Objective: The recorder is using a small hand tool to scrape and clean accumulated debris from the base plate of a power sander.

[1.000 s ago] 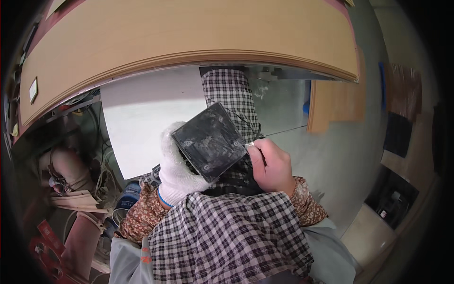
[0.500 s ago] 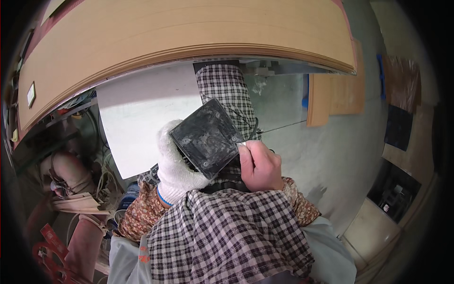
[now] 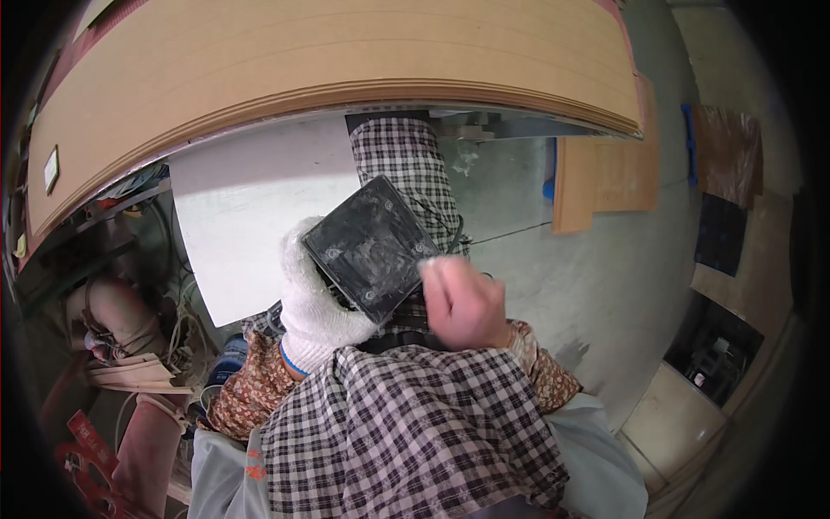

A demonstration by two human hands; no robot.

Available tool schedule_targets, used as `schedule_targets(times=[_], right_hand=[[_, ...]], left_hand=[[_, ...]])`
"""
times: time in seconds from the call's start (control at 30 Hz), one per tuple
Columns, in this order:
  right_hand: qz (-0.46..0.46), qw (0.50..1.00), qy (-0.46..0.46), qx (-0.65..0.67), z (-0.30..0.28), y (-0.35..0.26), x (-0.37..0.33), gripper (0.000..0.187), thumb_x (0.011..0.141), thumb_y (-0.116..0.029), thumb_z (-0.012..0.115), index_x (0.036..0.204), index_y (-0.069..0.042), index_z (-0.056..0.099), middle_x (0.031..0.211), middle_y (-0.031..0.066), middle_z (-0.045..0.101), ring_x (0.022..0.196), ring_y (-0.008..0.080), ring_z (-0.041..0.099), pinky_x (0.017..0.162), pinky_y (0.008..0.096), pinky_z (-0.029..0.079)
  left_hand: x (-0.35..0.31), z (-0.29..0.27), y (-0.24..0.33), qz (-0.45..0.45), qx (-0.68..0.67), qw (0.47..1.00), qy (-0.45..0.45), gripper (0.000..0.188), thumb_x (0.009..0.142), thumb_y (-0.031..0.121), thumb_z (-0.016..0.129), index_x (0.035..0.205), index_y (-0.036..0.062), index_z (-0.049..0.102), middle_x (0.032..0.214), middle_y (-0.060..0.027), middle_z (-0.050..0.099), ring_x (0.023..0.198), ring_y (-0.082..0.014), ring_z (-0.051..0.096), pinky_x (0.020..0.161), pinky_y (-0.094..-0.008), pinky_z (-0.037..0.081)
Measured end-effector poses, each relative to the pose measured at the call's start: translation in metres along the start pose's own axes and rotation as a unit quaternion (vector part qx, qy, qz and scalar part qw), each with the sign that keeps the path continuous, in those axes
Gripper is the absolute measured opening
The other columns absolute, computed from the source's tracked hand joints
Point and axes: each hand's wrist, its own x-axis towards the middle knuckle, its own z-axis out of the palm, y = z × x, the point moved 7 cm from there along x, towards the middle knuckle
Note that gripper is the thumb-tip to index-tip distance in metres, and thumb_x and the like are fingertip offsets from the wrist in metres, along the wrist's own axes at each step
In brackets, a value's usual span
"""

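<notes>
My left hand [image 3: 316, 298], in a white knit glove with a blue cuff edge, is closed around what looks like a palm sander [image 3: 367, 246]. Its square black pad faces up, with dusty grey smears and screws near the corners. The body under the pad is mostly hidden by the pad and the glove. My right hand [image 3: 467, 301] is bare and slightly blurred. Its thumb and fingers are pinched together at the pad's right corner. Something small and whitish shows at the fingertips, too small to name.
A bench stacked with tan boards [image 3: 346, 52] spans the far side. Under it leans a white panel [image 3: 251, 208]. Cords and a pinkish machine part [image 3: 125, 316] crowd the left. More boards [image 3: 605, 173] lie on the right floor, near a black open box [image 3: 713, 350].
My right hand has shifted slightly left along the pad's right corner, still pinched. The sander stays in my left hand at nearly the same tilt. The whole view has drifted slightly.
</notes>
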Motion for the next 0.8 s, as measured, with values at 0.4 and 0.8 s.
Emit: schedule_targets(times=[0.4,0.8], right_hand=[[-0.047,0.999,-0.011,0.015,0.005,-0.013,-0.005,0.022,0.098,-0.01,0.069,0.079,-0.004,0.058,0.064,0.0074,0.056,0.047,0.0202,0.056,0.042,0.032,0.043],[-0.019,1.0,0.008,0.0,0.0,0.002,0.016,0.021,0.097,-0.009,0.067,0.079,-0.005,0.058,0.065,0.0086,0.057,0.049,0.0226,0.057,0.043,0.0328,0.045]], left_hand=[[-0.004,0.003,-0.006,-0.049,-0.06,0.996,0.041,0.094,0.065,0.026,0.097,0.136,-0.0041,0.044,0.122,-0.0183,0.055,0.109,-0.0314,0.062,0.095,-0.0415,0.052],[-0.005,0.007,-0.01,-0.066,-0.082,0.992,0.065,0.092,0.066,0.026,0.096,0.136,-0.0039,0.045,0.122,-0.0186,0.055,0.109,-0.0325,0.062,0.095,-0.042,0.052]])
